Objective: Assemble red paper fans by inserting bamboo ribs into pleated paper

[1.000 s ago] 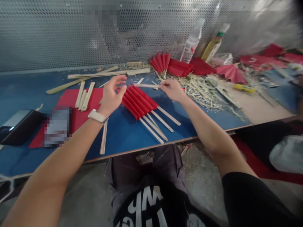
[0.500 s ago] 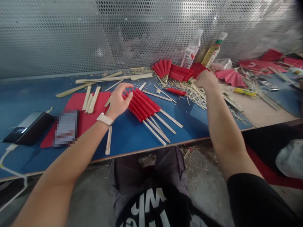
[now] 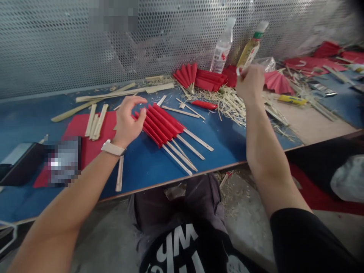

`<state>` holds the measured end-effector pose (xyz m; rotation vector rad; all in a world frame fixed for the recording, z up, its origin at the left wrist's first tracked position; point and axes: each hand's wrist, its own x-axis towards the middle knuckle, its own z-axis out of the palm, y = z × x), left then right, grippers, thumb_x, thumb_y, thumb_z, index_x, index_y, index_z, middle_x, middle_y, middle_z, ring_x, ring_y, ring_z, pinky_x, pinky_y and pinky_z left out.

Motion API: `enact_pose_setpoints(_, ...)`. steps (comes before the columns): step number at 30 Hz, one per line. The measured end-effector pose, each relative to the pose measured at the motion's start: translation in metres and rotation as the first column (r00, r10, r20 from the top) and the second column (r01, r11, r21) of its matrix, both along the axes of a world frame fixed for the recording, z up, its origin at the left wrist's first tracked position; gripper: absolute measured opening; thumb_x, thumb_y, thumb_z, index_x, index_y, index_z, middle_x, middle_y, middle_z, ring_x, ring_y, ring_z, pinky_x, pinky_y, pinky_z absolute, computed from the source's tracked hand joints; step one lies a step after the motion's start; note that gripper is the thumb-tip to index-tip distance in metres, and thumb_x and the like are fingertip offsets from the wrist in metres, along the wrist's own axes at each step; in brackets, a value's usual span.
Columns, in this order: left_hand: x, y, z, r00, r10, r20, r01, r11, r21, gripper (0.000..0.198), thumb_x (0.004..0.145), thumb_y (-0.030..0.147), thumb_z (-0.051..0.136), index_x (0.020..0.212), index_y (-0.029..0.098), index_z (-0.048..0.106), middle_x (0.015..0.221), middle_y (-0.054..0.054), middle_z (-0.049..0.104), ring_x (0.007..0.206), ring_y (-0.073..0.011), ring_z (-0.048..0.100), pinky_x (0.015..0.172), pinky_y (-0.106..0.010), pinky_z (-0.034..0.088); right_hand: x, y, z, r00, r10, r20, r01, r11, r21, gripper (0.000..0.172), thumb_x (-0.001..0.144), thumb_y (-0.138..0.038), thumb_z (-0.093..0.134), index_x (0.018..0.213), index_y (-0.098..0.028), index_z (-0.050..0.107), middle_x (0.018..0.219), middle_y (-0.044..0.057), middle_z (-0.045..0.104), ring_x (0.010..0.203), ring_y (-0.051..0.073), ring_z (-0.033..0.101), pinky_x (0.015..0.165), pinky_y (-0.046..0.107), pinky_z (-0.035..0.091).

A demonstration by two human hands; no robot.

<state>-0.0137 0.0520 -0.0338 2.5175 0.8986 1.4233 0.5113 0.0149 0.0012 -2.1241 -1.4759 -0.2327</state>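
Paper (image 3: 160,127) in red pleats lies near the middle of the blue surface (image 3: 224,148), pale sticks (image 3: 198,139) jutting from its near end toward the person. The left hand (image 3: 127,120) is at its far left corner, thumb and fingers curved apart, gripping nothing I can see; whether the thumb touches the folds I can't tell. The right hand (image 3: 250,84) is raised over by the shavings (image 3: 231,108), well apart from the pleats, its fingers curled in. Something small and pale shows at the tips, but I can't tell what they grip, if anything.

I'd read the step in hand as work on these stick-filled folds, the left hand minding them while the right is busy aside. The next move there would, I judge, call for light steadying, as the pleats look easily skewed.

Beyond lies a narrow red roll (image 3: 204,104); leftward, short strips (image 3: 100,122) rest on a flat red sheet (image 3: 75,129).
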Motion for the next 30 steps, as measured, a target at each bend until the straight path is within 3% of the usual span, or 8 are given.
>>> enact_pose_setpoints(1,0.002,-0.004,0.002,1.000,0.018,-0.014,-0.017,1.000,0.023,0.022,0.122,0.034,0.067,0.138,0.035,0.082,0.146,-0.009,0.089,0.147,-0.0369,0.084,0.137,-0.065,0.070,-0.019,0.005,0.007,0.999,-0.002,-0.044,0.004,1.000,0.029,0.037,0.126,-0.004,0.055,0.155,0.003,0.078,0.153,0.042,0.082,0.142,0.037,0.080,0.121,0.052,0.055)
enact_pose_setpoints(3,0.007,-0.013,0.006,0.997,0.053,-0.051,-0.051,0.998,0.046,0.023,0.121,0.032,0.064,0.136,0.033,0.081,0.143,-0.009,0.092,0.146,-0.0352,0.085,0.137,-0.062,0.070,-0.071,0.010,0.019,0.932,0.237,-0.274,-0.206,0.969,0.138,0.027,0.124,-0.007,0.070,0.149,-0.009,0.080,0.147,0.027,0.088,0.132,0.029,0.084,0.119,0.042,0.061)
enact_pose_setpoints(6,0.015,-0.027,0.012,0.997,0.050,-0.057,-0.048,0.998,0.038,0.025,0.122,0.037,0.063,0.141,0.031,0.078,0.142,-0.010,0.094,0.142,-0.0341,0.088,0.133,-0.060,0.072,-0.161,0.003,0.025,0.685,0.577,-0.445,-0.538,0.812,0.225,0.008,0.123,-0.026,0.084,0.130,-0.026,0.082,0.134,0.013,0.092,0.124,0.030,0.087,0.117,0.045,0.069)
enact_pose_setpoints(9,0.022,-0.038,0.014,0.999,0.037,-0.014,-0.037,0.999,-0.019,0.037,0.127,0.046,0.059,0.159,0.031,0.069,0.145,-0.009,0.094,0.137,-0.0308,0.091,0.132,-0.060,0.074,-0.228,-0.015,0.016,0.415,0.716,-0.562,-0.692,0.649,0.316,0.026,0.120,-0.056,0.091,0.123,-0.033,0.079,0.126,0.009,0.090,0.126,0.033,0.088,0.121,0.052,0.072)
enact_pose_setpoints(11,0.025,-0.044,0.014,1.000,0.009,0.018,-0.008,0.999,-0.053,0.046,0.131,0.055,0.055,0.170,0.031,0.061,0.145,-0.008,0.093,0.138,-0.0271,0.091,0.130,-0.057,0.075,-0.250,-0.026,0.006,0.304,0.731,-0.610,-0.704,0.604,0.373,0.043,0.114,-0.073,0.092,0.119,-0.034,0.076,0.126,0.009,0.089,0.128,0.034,0.087,0.125,0.053,0.072)
enact_pose_setpoints(17,0.029,-0.051,0.010,0.993,0.030,-0.113,-0.044,0.992,-0.120,0.046,0.129,0.045,0.061,0.173,0.036,0.053,0.168,-0.011,0.083,0.161,-0.0330,0.083,0.141,-0.061,0.070,-0.255,-0.037,-0.019,0.191,0.684,-0.704,-0.667,0.617,0.418,0.072,0.096,-0.097,0.097,0.121,-0.035,0.071,0.135,0.011,0.086,0.144,0.038,0.084,0.120,0.056,0.077)
enact_pose_setpoints(24,0.027,-0.035,-0.006,0.988,-0.070,-0.134,0.071,0.997,0.006,0.030,0.133,0.050,0.066,0.153,0.028,0.069,0.152,-0.014,0.088,0.144,-0.0364,0.088,0.132,-0.060,0.071,-0.247,-0.031,-0.033,-0.168,0.641,-0.749,-0.490,0.605,0.627,0.072,0.081,-0.081,0.122,0.110,-0.034,0.076,0.117,0.002,0.090,0.135,0.034,0.093,0.112,0.050,0.085)
enact_pose_setpoints(30,0.029,-0.039,0.001,0.983,-0.052,-0.176,0.057,0.998,0.021,0.027,0.134,0.046,0.070,0.146,0.028,0.085,0.137,-0.010,0.094,0.136,-0.0359,0.088,0.127,-0.058,0.071,-0.243,-0.015,-0.051,-0.147,0.658,-0.739,-0.473,0.609,0.636,0.073,0.081,-0.080,0.123,0.112,-0.034,0.076,0.104,-0.001,0.086,0.119,0.029,0.095,0.105,0.045,0.086)
